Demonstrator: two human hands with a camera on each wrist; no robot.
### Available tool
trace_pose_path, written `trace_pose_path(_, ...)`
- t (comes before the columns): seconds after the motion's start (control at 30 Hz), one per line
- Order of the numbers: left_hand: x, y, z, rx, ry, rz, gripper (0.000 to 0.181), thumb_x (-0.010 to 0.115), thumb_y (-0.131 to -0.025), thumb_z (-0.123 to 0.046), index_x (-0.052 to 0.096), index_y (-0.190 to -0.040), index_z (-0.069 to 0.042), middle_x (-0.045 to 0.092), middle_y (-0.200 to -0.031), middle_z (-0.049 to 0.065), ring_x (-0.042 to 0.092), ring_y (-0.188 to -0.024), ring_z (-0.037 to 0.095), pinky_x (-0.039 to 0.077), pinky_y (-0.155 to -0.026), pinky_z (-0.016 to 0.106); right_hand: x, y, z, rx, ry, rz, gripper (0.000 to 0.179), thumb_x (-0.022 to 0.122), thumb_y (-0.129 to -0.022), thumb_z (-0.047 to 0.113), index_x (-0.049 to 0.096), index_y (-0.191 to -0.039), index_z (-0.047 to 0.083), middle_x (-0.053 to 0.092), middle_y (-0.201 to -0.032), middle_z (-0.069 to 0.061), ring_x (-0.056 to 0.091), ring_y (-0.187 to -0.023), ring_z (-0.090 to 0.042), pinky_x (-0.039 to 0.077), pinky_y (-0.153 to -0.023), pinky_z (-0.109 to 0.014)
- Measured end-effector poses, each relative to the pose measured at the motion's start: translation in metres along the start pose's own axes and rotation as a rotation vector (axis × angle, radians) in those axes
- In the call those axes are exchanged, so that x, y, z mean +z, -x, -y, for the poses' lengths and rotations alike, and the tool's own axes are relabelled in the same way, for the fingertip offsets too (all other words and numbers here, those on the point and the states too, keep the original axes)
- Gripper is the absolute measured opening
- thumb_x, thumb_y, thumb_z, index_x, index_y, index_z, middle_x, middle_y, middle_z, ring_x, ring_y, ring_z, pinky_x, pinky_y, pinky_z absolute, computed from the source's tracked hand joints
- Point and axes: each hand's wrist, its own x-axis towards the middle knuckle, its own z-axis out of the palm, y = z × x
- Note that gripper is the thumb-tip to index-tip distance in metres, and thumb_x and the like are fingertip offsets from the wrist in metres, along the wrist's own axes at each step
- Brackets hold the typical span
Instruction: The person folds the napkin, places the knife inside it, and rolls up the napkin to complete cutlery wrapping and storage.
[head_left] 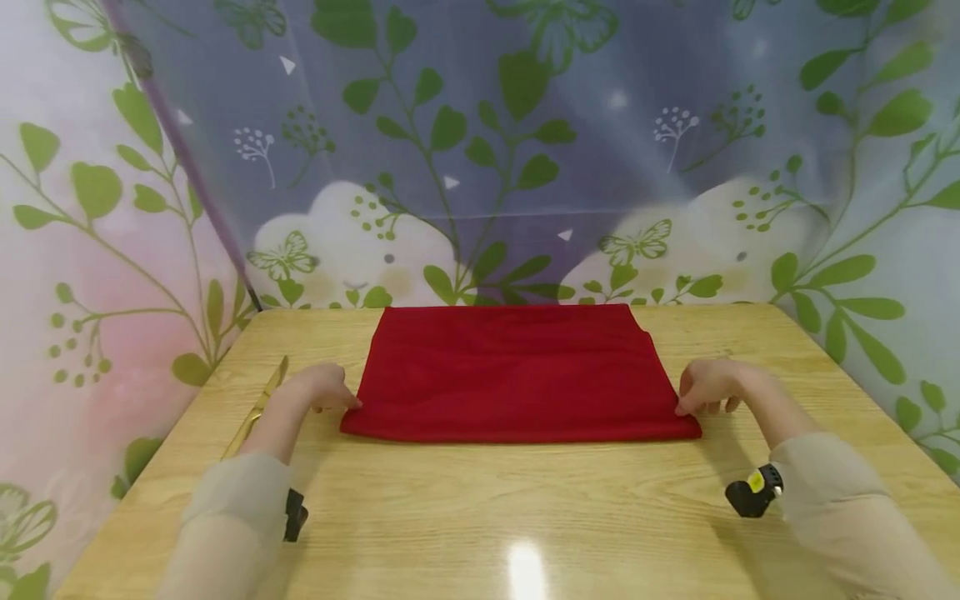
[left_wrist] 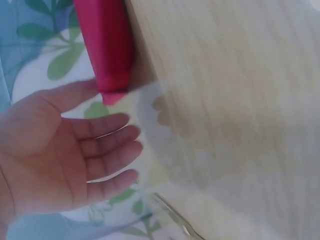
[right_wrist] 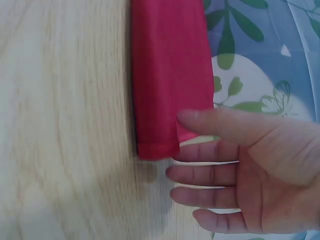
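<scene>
A red cloth [head_left: 510,367] lies spread on the table, with a thick fold along its near edge. At the fold's left end is my left hand [head_left: 326,387], its thumb touching the cloth's edge. The left wrist view shows the other fingers of that hand [left_wrist: 65,145] stretched out, apart from the cloth [left_wrist: 107,45]. At the right end, my right hand [head_left: 712,387] has its thumb against the fold. In the right wrist view the fingers of this hand [right_wrist: 270,170] are fairly straight beside the end of the red cloth [right_wrist: 155,90].
Beside the left forearm, a slim gold-coloured metal tool [head_left: 258,408] lies on the wooden table [head_left: 450,517]; the arm partly hides it. Patterned fabric walls [head_left: 450,150] with leaves stand behind the table and at both sides.
</scene>
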Motion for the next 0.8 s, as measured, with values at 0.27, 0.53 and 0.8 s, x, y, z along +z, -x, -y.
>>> trace_pose_path(0.27,0.009,0.010,0.012,0.135,0.322,0.116,0.033,0.070,-0.082,-0.027,0.060,-0.097,0.001,0.059,-0.077,0.008,0.056,-0.068,0.016,0.046,-0.063,0.032,0.008,0.018,0.000,0.056,-0.076,0.094,0.023,0.073,-0.077,0.022,0.054,-0.070,0.012,0.048,-0.063,0.003,0.044,-0.059,-0.012,0.039,-0.053,-0.027)
trace_pose_path(0.53,0.015,0.014,0.012,0.259,0.227,0.045,0.023,0.070,-0.072,-0.003,0.067,-0.094,0.002,0.062,-0.081,0.003,0.051,-0.077,0.016,0.043,-0.077,0.036,0.016,0.010,-0.005,-0.024,-0.193,0.090,0.038,0.065,-0.075,-0.001,0.034,-0.060,0.015,0.034,-0.052,0.004,0.027,-0.048,-0.007,0.021,-0.045,-0.021)
trace_pose_path(0.8,0.010,0.017,0.019,0.321,0.347,-0.130,0.009,0.056,-0.082,-0.005,0.061,-0.081,0.002,0.059,-0.075,0.006,0.046,-0.071,0.016,0.038,-0.066,0.031,0.008,0.014,-0.026,-0.185,-0.323,-0.094,0.016,0.061,-0.082,0.008,0.050,-0.071,0.006,0.051,-0.068,0.002,0.043,-0.061,-0.009,0.042,-0.055,-0.026)
